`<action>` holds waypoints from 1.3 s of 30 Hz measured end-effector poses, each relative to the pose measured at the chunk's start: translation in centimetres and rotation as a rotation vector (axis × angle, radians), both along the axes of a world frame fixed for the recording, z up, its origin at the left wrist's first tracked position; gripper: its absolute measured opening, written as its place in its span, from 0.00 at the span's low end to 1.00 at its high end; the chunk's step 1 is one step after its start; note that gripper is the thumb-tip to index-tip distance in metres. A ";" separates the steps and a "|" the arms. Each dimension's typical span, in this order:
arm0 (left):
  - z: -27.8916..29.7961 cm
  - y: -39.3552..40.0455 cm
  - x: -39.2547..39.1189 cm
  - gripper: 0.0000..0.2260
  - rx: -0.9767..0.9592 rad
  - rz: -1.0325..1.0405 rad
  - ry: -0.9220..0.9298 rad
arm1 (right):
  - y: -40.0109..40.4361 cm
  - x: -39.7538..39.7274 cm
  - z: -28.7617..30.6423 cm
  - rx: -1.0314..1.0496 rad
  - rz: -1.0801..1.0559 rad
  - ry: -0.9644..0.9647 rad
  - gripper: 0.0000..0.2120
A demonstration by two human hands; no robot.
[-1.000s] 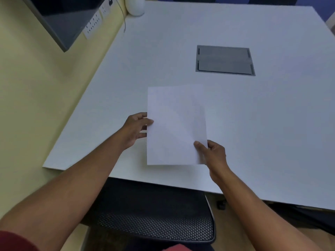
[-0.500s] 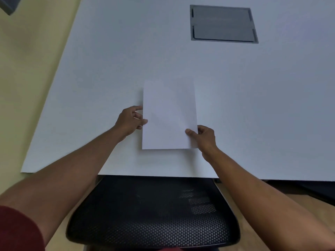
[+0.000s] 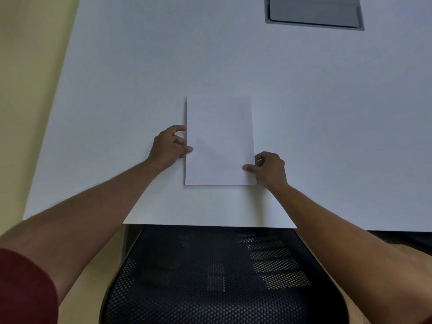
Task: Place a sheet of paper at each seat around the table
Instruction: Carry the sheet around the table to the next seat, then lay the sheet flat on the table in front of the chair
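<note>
While both arms reach forward over the near edge of the white counter, a single sheet of paper lies on it, long side running away from the person, close to that edge. The left hand pinches the sheet's left edge about midway along, thumb on top and fingers curled just beside the edge. The right hand grips the lower right corner, thumb pressed on the paper's face and the other fingers tucked at or under its edge. A grey recessed panel sits in the counter far ahead. A black mesh chair is pushed in below, directly in line with the sheet. A dark red sleeve covers the left upper arm.
</note>
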State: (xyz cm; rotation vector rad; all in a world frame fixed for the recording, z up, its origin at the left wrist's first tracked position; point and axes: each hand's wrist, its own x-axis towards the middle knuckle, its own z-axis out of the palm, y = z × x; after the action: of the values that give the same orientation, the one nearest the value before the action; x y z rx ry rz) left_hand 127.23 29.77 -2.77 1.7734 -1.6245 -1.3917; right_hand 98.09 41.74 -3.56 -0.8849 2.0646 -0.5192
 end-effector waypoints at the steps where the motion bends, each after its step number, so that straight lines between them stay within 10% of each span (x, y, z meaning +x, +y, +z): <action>1: 0.2 0.0 -0.2 0.30 -0.011 -0.007 -0.008 | 0.0 0.0 0.1 -0.004 0.004 0.008 0.17; 12: -2.2 0.5 0.4 0.34 -0.182 -0.127 -0.252 | -0.6 0.2 -1.0 0.026 0.068 0.110 0.26; 20: -2.4 0.5 2.5 0.32 -0.670 -0.629 -0.554 | -0.6 -0.4 -0.5 -0.039 0.089 0.128 0.30; 29: -2.3 -4.1 1.5 0.59 -0.496 -0.984 -0.691 | -0.6 -2.3 -2.4 -0.324 0.804 0.362 0.47; 39: -2.3 -6.7 0.3 0.65 -0.407 -1.028 -0.702 | -1.9 -2.7 -3.2 -0.276 0.821 0.353 0.49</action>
State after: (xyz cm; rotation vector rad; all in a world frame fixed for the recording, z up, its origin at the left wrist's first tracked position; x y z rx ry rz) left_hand 127.57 23.09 -5.10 1.2276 -3.1896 -0.5727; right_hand 95.36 39.83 -6.78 -1.9689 1.7169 -0.1960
